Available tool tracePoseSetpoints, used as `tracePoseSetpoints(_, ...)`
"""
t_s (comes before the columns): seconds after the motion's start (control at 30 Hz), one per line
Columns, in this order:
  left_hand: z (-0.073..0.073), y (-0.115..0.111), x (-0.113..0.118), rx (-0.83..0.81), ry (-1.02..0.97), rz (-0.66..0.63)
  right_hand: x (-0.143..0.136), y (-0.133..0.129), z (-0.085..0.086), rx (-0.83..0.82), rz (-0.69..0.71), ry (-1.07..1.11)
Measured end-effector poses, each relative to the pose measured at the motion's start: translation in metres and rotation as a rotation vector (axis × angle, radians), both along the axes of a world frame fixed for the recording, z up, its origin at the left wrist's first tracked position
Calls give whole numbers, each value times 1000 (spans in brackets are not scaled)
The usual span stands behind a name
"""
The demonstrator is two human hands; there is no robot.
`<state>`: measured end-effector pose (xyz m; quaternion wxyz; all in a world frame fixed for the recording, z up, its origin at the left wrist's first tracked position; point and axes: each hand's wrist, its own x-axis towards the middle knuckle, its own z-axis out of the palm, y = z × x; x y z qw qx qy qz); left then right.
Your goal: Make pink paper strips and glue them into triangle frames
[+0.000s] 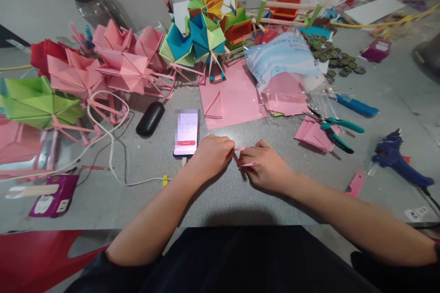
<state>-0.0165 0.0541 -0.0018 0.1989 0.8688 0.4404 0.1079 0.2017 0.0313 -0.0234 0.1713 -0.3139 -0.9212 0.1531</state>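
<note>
Two bare hands meet over the grey tabletop (113,206), close to its near edge. From where I stand, the left hand (215,158) has its fingers curled in, pinching one end of a narrow, folded strip of pink paper (240,149). The right hand (266,169) grasps the other side, fingers bent around it, so the strip sits between the two hands, partly hidden by them.

Paper that thin could tear or crease crookedly, I'd say, if one hand pulled harder than the other. The left forearm lies close by the black-edged phone with a lit screen (187,132), and a thin white cable (112,155) runs up to that arm; a careless sweep of the elbow might tug it. To the right, the dark blue glue gun (400,162) lies near the other forearm. Whether it is hot I can't tell, but a reach that way could bring a burn.

As for writing, the clear plastic bag with a blue-and-white print (280,57) reads "COPY PAPER". A red bar on the phone carries lettering too small to make out, and the white labels on the flat purple box (55,195) are unreadable.
</note>
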Motion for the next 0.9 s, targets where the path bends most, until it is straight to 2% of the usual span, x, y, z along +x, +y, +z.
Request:
tracePoseSetpoints(0.43,-1,-4,1,31,41,24,-1,-1,3,-240,-68,48)
tracePoseSetpoints(0.9,-3,-4,1,-66,-49,129,-2,0,-5,-214,-79,54)
